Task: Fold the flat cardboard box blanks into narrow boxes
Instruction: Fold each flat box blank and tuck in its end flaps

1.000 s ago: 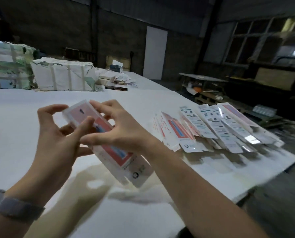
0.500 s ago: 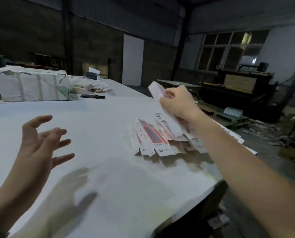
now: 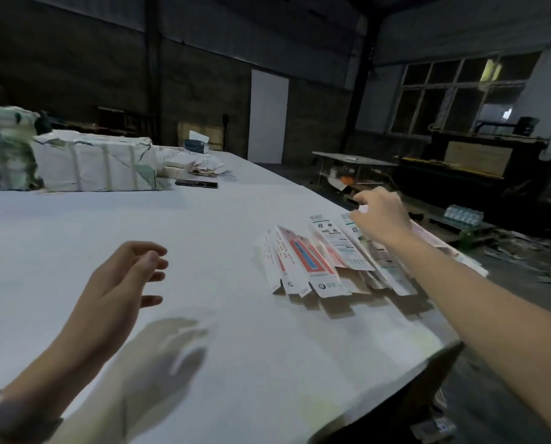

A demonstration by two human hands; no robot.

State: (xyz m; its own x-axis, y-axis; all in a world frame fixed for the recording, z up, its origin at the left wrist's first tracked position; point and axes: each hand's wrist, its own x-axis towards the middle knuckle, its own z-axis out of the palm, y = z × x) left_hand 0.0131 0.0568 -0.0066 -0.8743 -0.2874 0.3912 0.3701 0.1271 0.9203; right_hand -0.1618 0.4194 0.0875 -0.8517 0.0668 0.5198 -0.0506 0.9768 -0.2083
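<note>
A row of narrow folded boxes (image 3: 312, 267), white with red and blue print, lies fanned out near the right edge of the white table (image 3: 203, 225). My right hand (image 3: 380, 216) reaches over the far ends of the rightmost boxes, its fingers loosely spread and touching the top of one box; part of the row is hidden under my forearm. My left hand (image 3: 120, 283) hovers above the bare table to the left, fingers relaxed and holding nothing. A watch band shows on the left wrist.
Wrapped white bundles (image 3: 91, 165) stand at the back left, with a dark phone (image 3: 196, 183), loose paper scraps and a tissue box (image 3: 197, 144) behind. The table's right edge (image 3: 428, 357) drops off to a cluttered floor with dark machinery (image 3: 473, 168).
Both hands held one box a second ago. The right hand carried it to the row and has lowered it among the others; the left hand let go and stays open.
</note>
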